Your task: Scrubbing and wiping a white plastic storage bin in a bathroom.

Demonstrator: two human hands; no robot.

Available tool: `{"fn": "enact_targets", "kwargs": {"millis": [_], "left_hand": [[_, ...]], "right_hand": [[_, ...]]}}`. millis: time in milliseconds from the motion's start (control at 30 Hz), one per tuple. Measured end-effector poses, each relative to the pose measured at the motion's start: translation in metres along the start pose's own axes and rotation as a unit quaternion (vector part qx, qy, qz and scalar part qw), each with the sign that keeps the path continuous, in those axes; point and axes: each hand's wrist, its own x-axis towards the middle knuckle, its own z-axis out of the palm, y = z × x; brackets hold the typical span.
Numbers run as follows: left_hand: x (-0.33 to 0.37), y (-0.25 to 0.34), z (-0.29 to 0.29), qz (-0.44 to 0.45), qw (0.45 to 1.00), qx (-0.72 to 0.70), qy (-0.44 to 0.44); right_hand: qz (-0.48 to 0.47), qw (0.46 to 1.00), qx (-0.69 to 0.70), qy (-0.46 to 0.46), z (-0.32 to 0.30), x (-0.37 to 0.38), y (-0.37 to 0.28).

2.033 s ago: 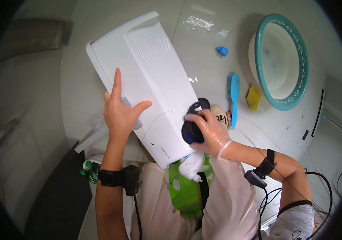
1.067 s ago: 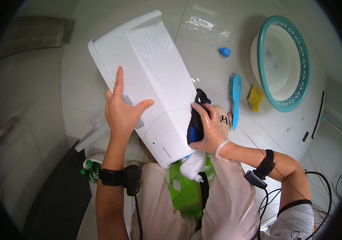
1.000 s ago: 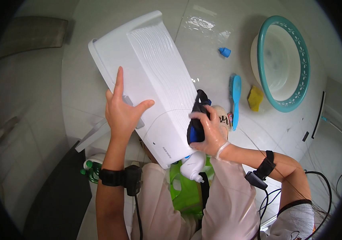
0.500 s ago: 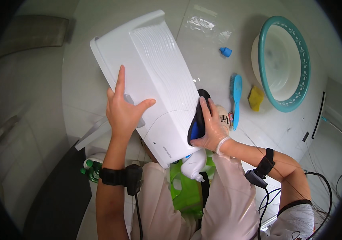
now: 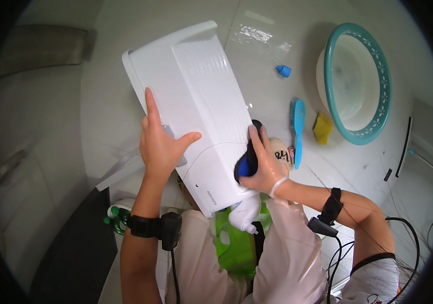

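A white plastic washboard with wavy ridges lies slanted in front of my knees. My left hand grips its left edge, thumb stretched over the smooth face, index finger along the rim and other fingers partly hidden. A grey folding leg sticks out behind that edge. At the board's right edge, my right hand holds a black and blue slipper-shaped item, pressing it to the board; the palm hides part of it. Beneath the board's lower end, a white bottle points its nozzle toward me.
To the right stands a teal-rimmed basin. Near it lie a blue brush, a yellow sponge and a small blue cap-like piece. A green bag is between my legs; green-capped bottles stand by my left forearm.
The washboard has shifted slightly down and to the right, with my left hand moving along on it. My right hand and the black and blue item have moved slightly left.
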Motion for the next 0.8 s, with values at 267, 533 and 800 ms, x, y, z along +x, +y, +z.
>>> {"fn": "enact_targets", "kwargs": {"millis": [267,533,800], "left_hand": [[-0.001,0.003,-0.004,0.002,1.0,0.028,-0.008],[-0.002,-0.005,-0.002,0.072,0.996,0.051,0.026],[-0.005,-0.004,-0.01,0.055,0.997,0.048,0.014]], "right_hand": [[-0.034,0.999,0.014,0.033,-0.01,0.045,-0.019],[-0.027,0.996,0.043,0.07,-0.026,0.104,-0.038],[0.014,0.993,0.052,0.109,-0.046,0.167,-0.09]]}}
